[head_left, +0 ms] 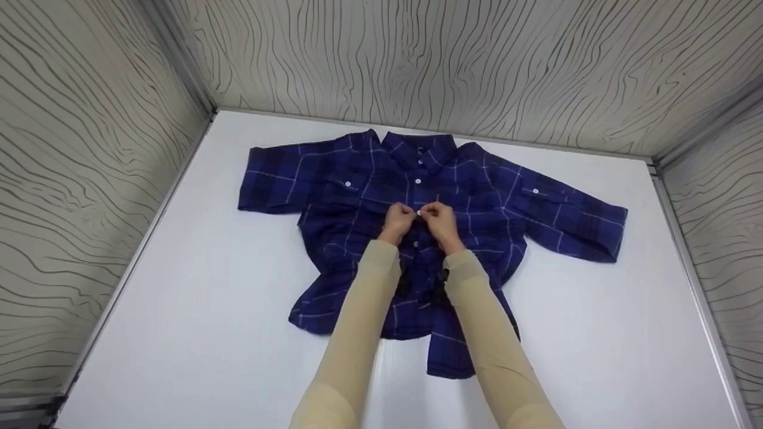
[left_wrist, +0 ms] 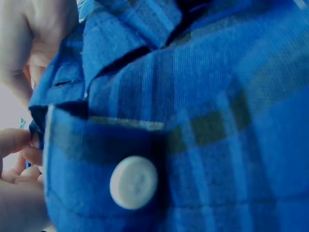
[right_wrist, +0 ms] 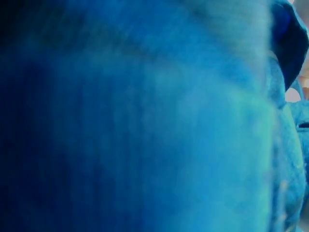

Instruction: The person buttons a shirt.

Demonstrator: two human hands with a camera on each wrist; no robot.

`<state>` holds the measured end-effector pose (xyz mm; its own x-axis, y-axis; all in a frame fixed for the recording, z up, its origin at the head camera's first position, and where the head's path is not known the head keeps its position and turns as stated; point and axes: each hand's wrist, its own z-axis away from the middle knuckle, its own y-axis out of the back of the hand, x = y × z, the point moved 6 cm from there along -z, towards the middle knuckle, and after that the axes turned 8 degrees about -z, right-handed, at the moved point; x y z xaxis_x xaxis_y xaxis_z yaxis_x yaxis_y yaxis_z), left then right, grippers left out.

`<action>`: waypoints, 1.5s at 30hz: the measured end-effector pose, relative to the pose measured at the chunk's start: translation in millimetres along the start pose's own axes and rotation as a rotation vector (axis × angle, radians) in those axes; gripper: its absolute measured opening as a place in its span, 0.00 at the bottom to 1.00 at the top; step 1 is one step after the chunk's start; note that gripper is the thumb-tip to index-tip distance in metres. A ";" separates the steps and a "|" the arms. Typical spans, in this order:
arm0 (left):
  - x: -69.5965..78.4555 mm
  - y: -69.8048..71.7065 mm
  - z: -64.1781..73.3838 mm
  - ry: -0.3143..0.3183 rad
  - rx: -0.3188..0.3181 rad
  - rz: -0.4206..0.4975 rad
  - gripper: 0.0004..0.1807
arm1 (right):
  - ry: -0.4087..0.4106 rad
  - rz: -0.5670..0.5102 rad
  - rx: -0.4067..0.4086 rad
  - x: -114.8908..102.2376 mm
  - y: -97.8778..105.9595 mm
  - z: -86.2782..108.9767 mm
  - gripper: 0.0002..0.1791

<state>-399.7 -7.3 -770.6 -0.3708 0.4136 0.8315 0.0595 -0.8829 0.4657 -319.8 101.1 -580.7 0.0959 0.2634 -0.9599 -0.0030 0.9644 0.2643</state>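
Note:
A dark blue plaid shirt point(head_left: 381, 179) lies front up, collar at the far side and sleeves spread. Both hands meet at the middle of its front placket. My left hand point(head_left: 398, 221) pinches the placket cloth from the left side. Opposite it, the fingertips of my right hand point(head_left: 441, 223) pinch a white button point(head_left: 419, 213). Lower on the front, another button point(head_left: 416, 244) shows between the wrists. The left wrist view has a large button point(left_wrist: 134, 182) close up and a buttonhole point(left_wrist: 63, 83) near the fingers. Blurred shirt cloth point(right_wrist: 145, 145) fills most of the right wrist view.
The shirt is on a white table point(head_left: 197, 298). Wood-grain panels point(head_left: 405, 65) stand behind and at both sides, with metal edging along the table. The shirt's lower front is bunched under the forearms, and one tail point(head_left: 450, 357) reaches toward the near edge.

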 end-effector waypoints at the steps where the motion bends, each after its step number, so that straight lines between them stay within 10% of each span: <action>1: 9.1 7.6 12.4 0.001 -0.009 0.005 0.07 | 0.005 0.008 -0.007 -0.2 0.1 0.2 0.04; 6: 28.2 25.0 37.7 -0.001 0.092 -0.066 0.07 | -0.022 0.009 -0.121 -0.6 -4.8 0.4 0.09; 12: 22.1 25.4 34.2 -0.163 -0.097 -0.267 0.08 | 0.169 0.205 -0.319 54.0 -10.4 -32.6 0.11; 15: 46.8 56.3 73.2 -0.262 -0.198 -0.517 0.12 | 0.119 0.555 -0.333 33.3 2.2 -17.4 0.21; 20: 91.2 134.1 162.7 -0.085 -0.329 -0.966 0.43 | -0.141 0.890 -0.446 -7.5 41.5 30.2 0.51; 23: 90.2 159.4 182.9 -0.020 -0.352 -1.040 0.53 | -0.270 0.912 -0.555 1.5 58.8 41.4 0.61; 38: 83.5 178.6 150.2 -0.086 -0.354 -0.952 0.62 | -0.292 0.868 -0.541 16.1 58.0 7.3 0.67; 45: 102.8 154.2 160.0 -0.152 -0.236 -1.098 0.44 | 0.052 0.994 -0.363 -8.0 32.7 20.8 0.45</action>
<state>-280.4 -65.4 -564.8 0.0032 0.9990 0.0438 -0.4111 -0.0386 0.9108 -300.0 130.0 -562.4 -0.1553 0.9303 -0.3324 -0.3548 0.2615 0.8976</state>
